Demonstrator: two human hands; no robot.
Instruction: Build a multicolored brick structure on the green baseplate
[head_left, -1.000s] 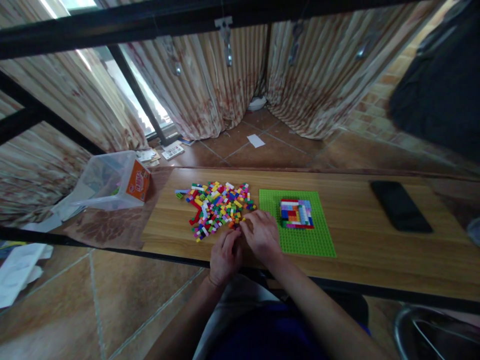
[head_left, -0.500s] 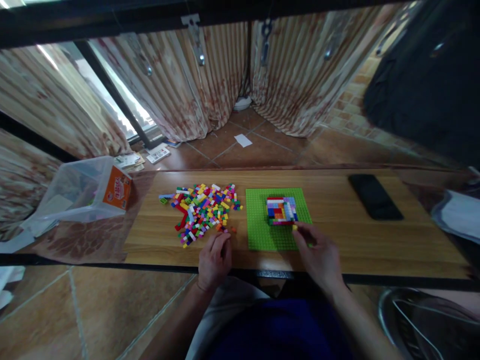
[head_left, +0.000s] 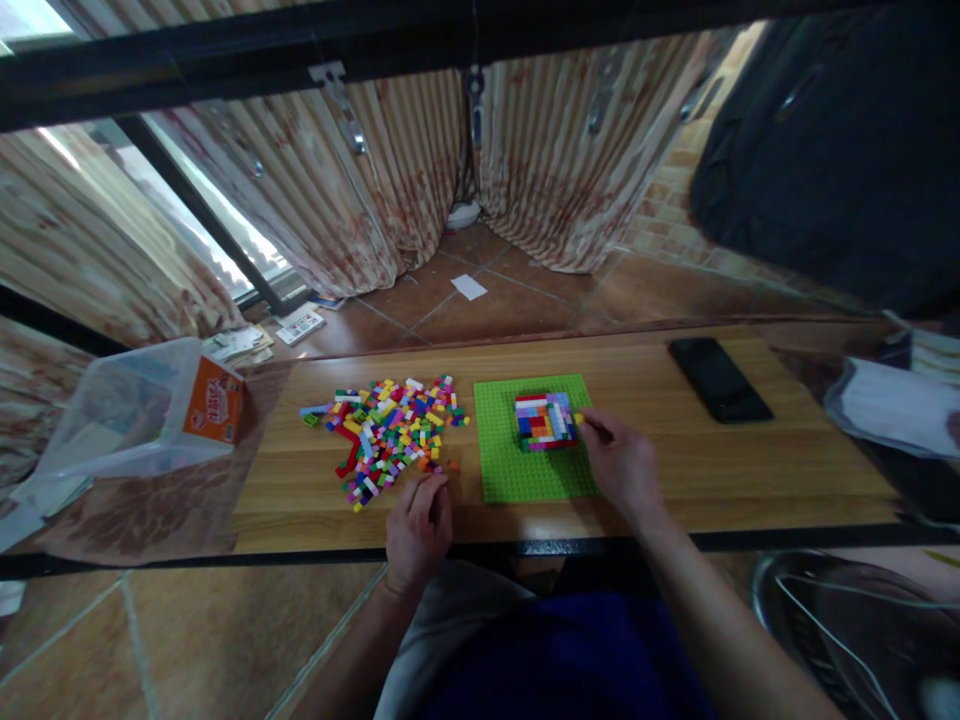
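Observation:
Between thumb and fingertips, my right hand [head_left: 624, 466] pinches a small yellow brick [head_left: 578, 418], just right of a square build. That build of multicoloured bricks [head_left: 545, 422] has raised walls and sits on the green baseplate [head_left: 498, 470]. My left hand [head_left: 420, 525] rests at the near edge of the brick pile [head_left: 401, 425], its fingers curled together. Whatever its fingers may hold is hidden. A loose orange brick [head_left: 454, 466] lies just beyond that hand, beside the pile.
A black phone [head_left: 718, 380] lies on the right part of the wooden table [head_left: 810, 480]. Left of the table stands a clear plastic box [head_left: 127, 410] with an orange label. Papers in a plastic sleeve [head_left: 892, 405] are at the far right, beside a dark bag [head_left: 825, 170].
My right hand has moved the yellow brick away from me, from the build's near right corner to its right side. The left hand stays by the pile. The whole view has shifted slightly.

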